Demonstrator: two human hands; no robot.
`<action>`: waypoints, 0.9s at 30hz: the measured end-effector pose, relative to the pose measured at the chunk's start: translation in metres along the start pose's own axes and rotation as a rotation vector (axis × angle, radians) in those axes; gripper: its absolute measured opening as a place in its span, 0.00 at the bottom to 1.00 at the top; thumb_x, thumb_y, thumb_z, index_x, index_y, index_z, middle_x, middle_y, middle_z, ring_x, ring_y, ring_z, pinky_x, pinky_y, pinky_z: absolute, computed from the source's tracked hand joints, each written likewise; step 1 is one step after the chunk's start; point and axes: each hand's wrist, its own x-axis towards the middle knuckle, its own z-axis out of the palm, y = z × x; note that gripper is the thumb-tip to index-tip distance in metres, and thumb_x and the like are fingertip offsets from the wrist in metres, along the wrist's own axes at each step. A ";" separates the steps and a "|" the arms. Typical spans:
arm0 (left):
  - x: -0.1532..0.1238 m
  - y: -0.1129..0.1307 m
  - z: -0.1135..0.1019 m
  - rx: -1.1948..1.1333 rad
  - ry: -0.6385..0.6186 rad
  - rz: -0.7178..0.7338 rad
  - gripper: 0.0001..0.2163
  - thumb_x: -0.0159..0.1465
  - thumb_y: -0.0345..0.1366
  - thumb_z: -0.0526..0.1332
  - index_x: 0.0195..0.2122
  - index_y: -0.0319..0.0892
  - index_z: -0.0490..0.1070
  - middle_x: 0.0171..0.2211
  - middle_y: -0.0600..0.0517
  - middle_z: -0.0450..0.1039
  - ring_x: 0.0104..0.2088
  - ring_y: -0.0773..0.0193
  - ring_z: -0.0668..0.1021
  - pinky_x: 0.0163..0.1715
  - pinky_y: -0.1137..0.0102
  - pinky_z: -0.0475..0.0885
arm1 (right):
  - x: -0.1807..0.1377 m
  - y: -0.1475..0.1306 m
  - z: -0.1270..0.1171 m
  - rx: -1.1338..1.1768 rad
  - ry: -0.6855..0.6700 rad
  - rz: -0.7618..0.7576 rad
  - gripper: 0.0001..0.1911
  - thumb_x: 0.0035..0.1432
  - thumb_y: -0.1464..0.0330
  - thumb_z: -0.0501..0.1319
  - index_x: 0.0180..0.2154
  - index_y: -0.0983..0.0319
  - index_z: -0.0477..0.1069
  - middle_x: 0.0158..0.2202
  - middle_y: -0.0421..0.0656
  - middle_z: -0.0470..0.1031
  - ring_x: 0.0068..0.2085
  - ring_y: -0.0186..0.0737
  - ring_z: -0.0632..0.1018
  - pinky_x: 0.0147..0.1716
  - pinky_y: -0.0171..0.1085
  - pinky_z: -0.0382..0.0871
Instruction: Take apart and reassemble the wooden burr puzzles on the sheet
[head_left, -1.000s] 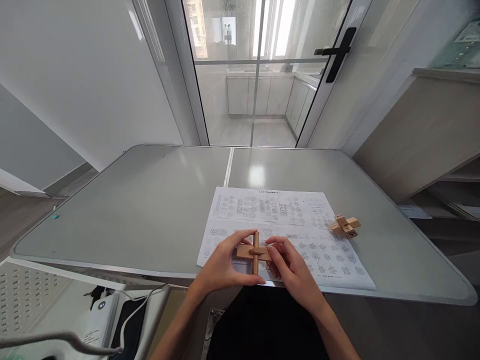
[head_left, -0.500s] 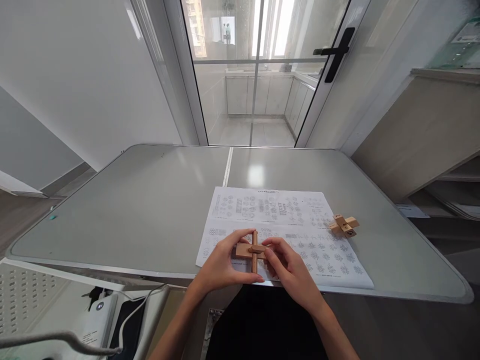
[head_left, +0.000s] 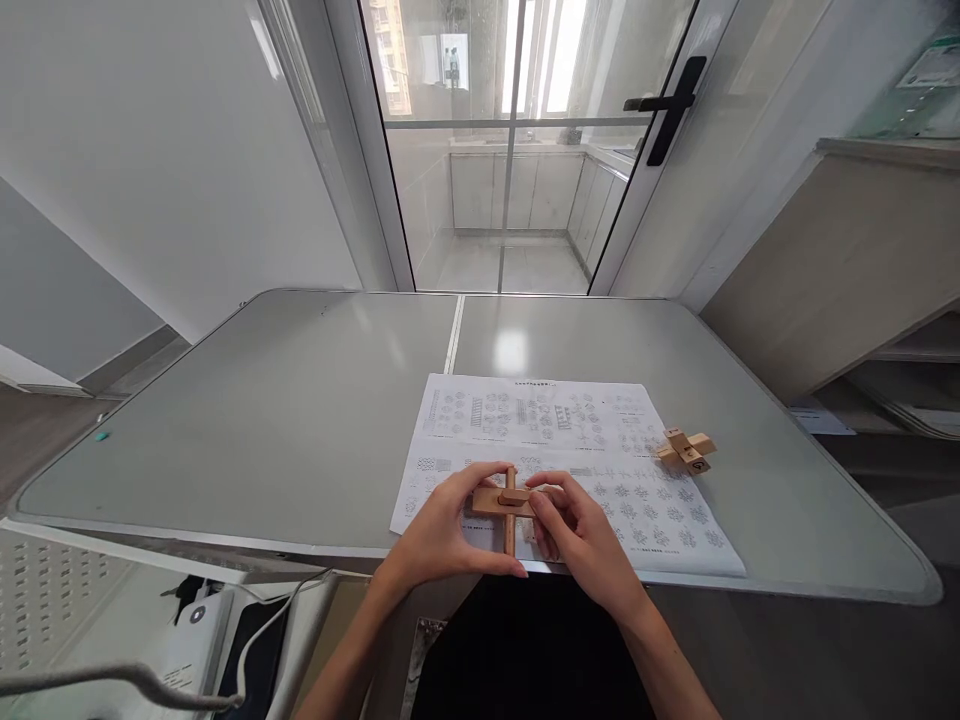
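Note:
Just above the near edge of the table, both my hands hold a wooden interlocking puzzle [head_left: 489, 501]. A flat block lies crosswise in it, with a round rod running through from front to back and a small piece on top. My left hand [head_left: 448, 530] spans the rod, fingers at its far end and thumb by its near end. With thumb and forefinger, my right hand [head_left: 574, 525] pinches the right end of the small top piece; its other fingers are curled beneath. Under the hands lies a printed instruction sheet [head_left: 525, 415] covered in small diagrams.
A second wooden puzzle [head_left: 685, 452], assembled into a cross shape, rests on the sheet's right edge. The grey table [head_left: 300, 420] has a seam down its middle. At lower left, a white cart [head_left: 75, 590] holds a box [head_left: 196, 640] and a cable [head_left: 255, 640]. A glass door stands behind.
The puzzle's small top piece looks slightly turned, and the rod sits slightly lower in view. Both hands keep nearly the same grip and place.

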 end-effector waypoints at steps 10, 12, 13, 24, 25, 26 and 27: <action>-0.001 0.000 0.000 0.020 -0.006 0.003 0.45 0.46 0.49 0.81 0.64 0.53 0.64 0.56 0.48 0.75 0.53 0.50 0.78 0.57 0.56 0.71 | 0.002 0.003 0.000 0.053 0.027 0.005 0.23 0.66 0.47 0.61 0.48 0.59 0.70 0.24 0.34 0.67 0.23 0.33 0.69 0.24 0.33 0.66; -0.001 0.000 0.000 0.027 -0.006 0.004 0.45 0.46 0.49 0.81 0.64 0.53 0.64 0.57 0.49 0.75 0.53 0.50 0.78 0.57 0.56 0.71 | 0.002 0.002 0.000 0.059 0.029 0.006 0.23 0.66 0.47 0.62 0.48 0.59 0.70 0.24 0.34 0.67 0.23 0.34 0.69 0.24 0.34 0.66; -0.001 0.000 0.000 0.026 -0.006 0.004 0.45 0.46 0.49 0.81 0.63 0.53 0.64 0.57 0.49 0.74 0.53 0.51 0.78 0.57 0.56 0.71 | 0.001 0.002 0.000 0.064 0.029 0.008 0.23 0.66 0.47 0.62 0.48 0.59 0.70 0.24 0.34 0.67 0.23 0.34 0.69 0.24 0.34 0.66; -0.001 0.004 0.000 0.018 -0.031 0.003 0.41 0.47 0.43 0.81 0.61 0.51 0.65 0.53 0.50 0.76 0.51 0.52 0.78 0.55 0.58 0.72 | 0.000 -0.004 -0.006 0.116 -0.034 0.026 0.21 0.68 0.49 0.61 0.48 0.59 0.69 0.24 0.34 0.69 0.22 0.32 0.69 0.24 0.33 0.65; -0.002 0.004 0.000 0.025 -0.030 0.006 0.41 0.47 0.43 0.81 0.61 0.51 0.65 0.54 0.49 0.76 0.52 0.51 0.78 0.55 0.58 0.72 | 0.000 -0.004 -0.006 0.118 -0.033 0.021 0.21 0.68 0.49 0.60 0.48 0.59 0.69 0.23 0.34 0.69 0.22 0.32 0.69 0.24 0.33 0.65; -0.002 0.004 0.000 0.031 -0.028 0.009 0.41 0.47 0.44 0.81 0.61 0.51 0.65 0.54 0.49 0.75 0.52 0.51 0.78 0.56 0.57 0.71 | 0.000 -0.005 -0.006 0.119 -0.031 0.017 0.21 0.68 0.49 0.60 0.48 0.59 0.70 0.23 0.34 0.69 0.22 0.33 0.70 0.24 0.33 0.65; -0.002 0.004 0.000 0.035 -0.027 0.011 0.41 0.47 0.44 0.81 0.61 0.51 0.65 0.55 0.49 0.75 0.53 0.50 0.78 0.56 0.57 0.71 | 0.000 -0.005 -0.006 0.119 -0.030 0.017 0.21 0.68 0.48 0.61 0.48 0.59 0.70 0.23 0.34 0.69 0.22 0.33 0.70 0.24 0.33 0.65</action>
